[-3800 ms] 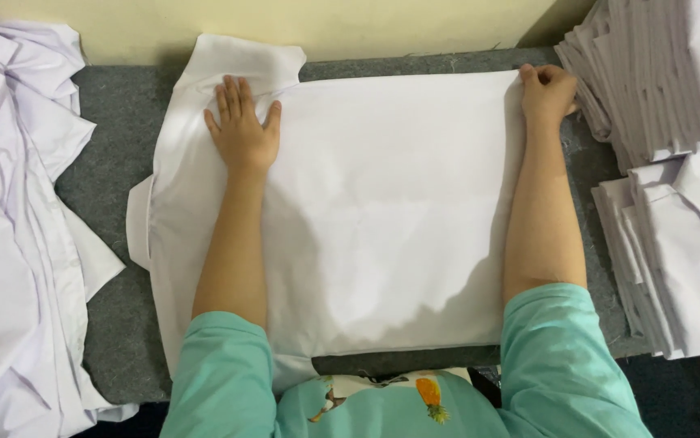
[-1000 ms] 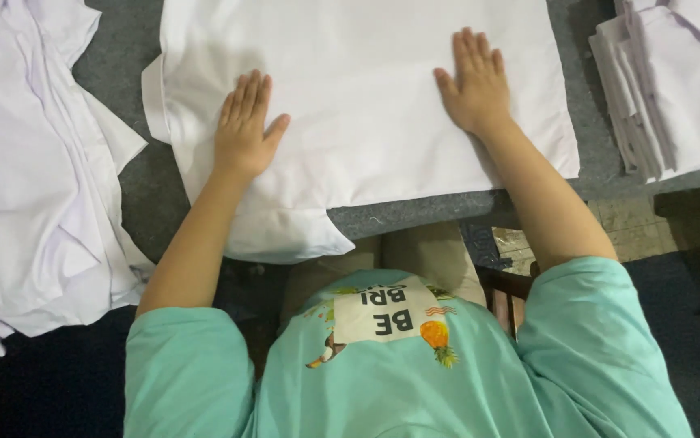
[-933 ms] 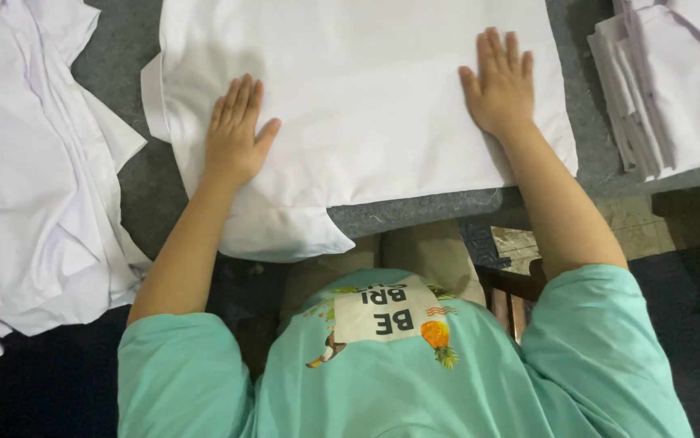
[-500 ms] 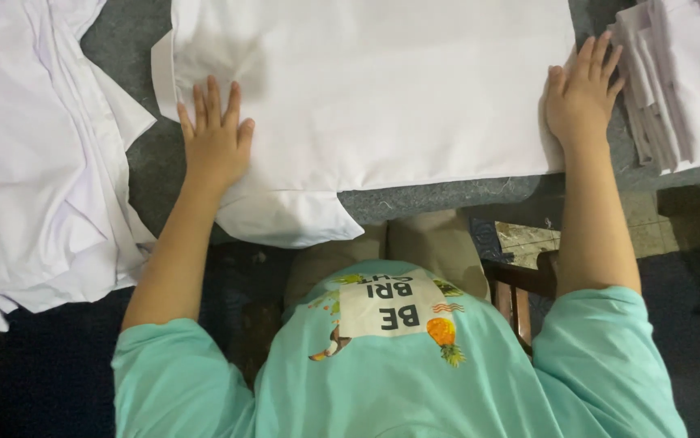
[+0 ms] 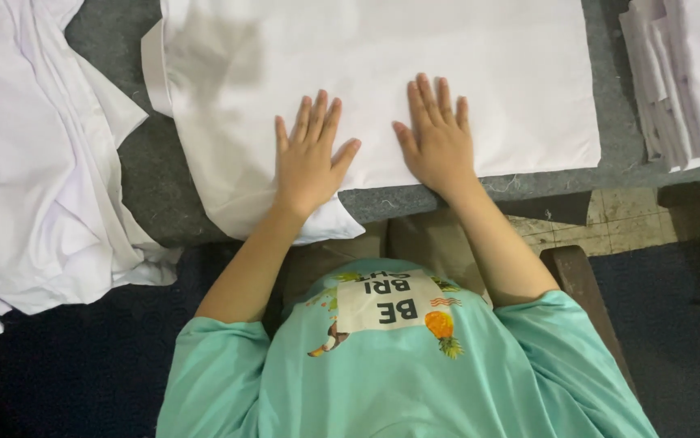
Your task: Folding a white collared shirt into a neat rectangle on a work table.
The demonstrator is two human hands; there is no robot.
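The near-left corner of the flat white cotton garment (image 5: pixel 382 73) overhangs the grey felt-covered worktop (image 5: pixel 122 170); it may well slide off if pushed nearward. Left hand (image 5: pixel 309 158) and right hand (image 5: pixel 437 138) lie spread flat on its near edge, gripping nothing. The cloth looks smooth, barely creased.

Two hands, left hand (image 5: pixel 308 162) and right hand (image 5: pixel 437 142), on one spread white garment (image 5: pixel 415 49); two more white piles, left pile (image 5: pixel 33 162) and right stack (image 5: pixel 691 73).
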